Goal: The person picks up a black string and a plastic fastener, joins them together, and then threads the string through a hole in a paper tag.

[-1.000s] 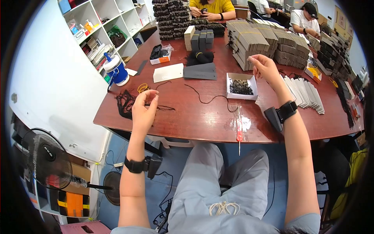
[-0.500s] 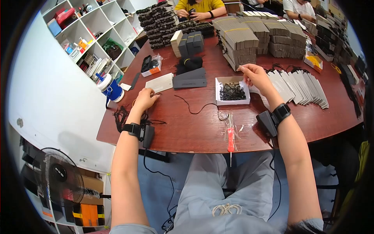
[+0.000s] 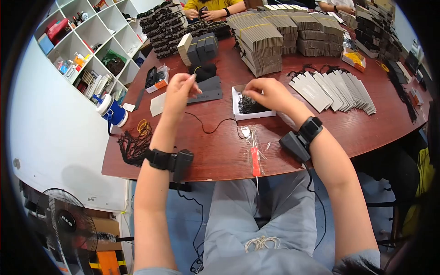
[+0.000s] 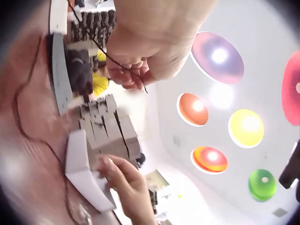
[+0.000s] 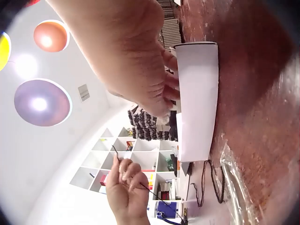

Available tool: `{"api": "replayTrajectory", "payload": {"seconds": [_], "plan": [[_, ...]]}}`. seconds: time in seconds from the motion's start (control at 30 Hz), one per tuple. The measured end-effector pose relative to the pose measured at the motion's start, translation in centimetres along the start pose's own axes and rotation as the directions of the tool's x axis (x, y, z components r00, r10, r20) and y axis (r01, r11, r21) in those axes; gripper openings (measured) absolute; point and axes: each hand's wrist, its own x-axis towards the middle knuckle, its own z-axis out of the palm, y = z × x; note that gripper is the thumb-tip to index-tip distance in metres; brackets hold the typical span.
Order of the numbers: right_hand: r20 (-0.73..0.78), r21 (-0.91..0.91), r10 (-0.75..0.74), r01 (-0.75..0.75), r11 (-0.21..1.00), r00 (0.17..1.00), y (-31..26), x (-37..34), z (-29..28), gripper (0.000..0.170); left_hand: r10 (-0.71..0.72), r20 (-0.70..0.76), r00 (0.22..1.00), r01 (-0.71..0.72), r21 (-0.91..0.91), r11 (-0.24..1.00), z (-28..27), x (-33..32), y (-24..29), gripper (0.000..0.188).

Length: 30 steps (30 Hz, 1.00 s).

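My left hand (image 3: 176,98) is raised above the pale and dark grey tags left of the table's middle. In the left wrist view its fingers pinch a thin black cord (image 4: 95,43), whose end sticks out past the fingertips. My right hand (image 3: 272,95) is at a small white box (image 3: 256,115) holding many tiny dark pieces (image 3: 250,106). Its fingers reach over the rim, thumb and forefinger close together; I cannot tell whether they hold a piece. Another black cord (image 3: 211,132) lies curved on the table between the hands.
A red-handled pointed tool (image 3: 255,162) lies at the front edge on clear plastic. Black cords (image 3: 130,149) are heaped at left, near a blue-and-white jug (image 3: 112,111). Grey tags (image 3: 314,91) fan out at right; banded stacks (image 3: 259,36) stand behind. Another person (image 3: 215,9) sits opposite.
My left hand has risen from low over the table by the cord heap, moving forward and right. The right hand has come down and left to the white box. The head view has shifted.
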Motion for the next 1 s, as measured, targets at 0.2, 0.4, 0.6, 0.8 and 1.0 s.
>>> {"api": "replayTrajectory", "payload": {"seconds": [0.2,0.4,0.6,0.8,1.0], "plan": [[0.202,-0.205,-0.036,0.078,0.976,0.979,-0.3,-0.7,-0.3,0.031,-0.058,0.162,0.985,0.114,-0.36,0.926,6.6,0.3,-0.8,0.013],[0.234,-0.131,0.034,-0.003,0.991,0.972,-0.1,-0.5,0.2,0.017,-0.04,0.19,0.981,0.095,-0.296,0.95,7.2,-0.8,-1.9,0.02],[0.02,0.092,0.038,-0.04,0.995,0.999,-0.1,-0.2,0.0,0.013,-0.134,0.181,0.974,0.169,-0.197,0.966,7.2,-1.1,-2.9,0.018],[0.105,0.337,0.363,-0.377,0.863,0.926,-0.9,-0.1,-0.2,0.014,-0.031,0.131,0.991,0.056,-0.195,0.979,7.5,-1.1,-3.6,0.012],[0.182,0.57,0.445,-0.463,0.679,0.877,-1.2,-0.1,-0.4,0.027,0.055,0.087,0.995,-0.044,-0.126,0.991,7.8,-1.4,-3.2,0.011]]}}
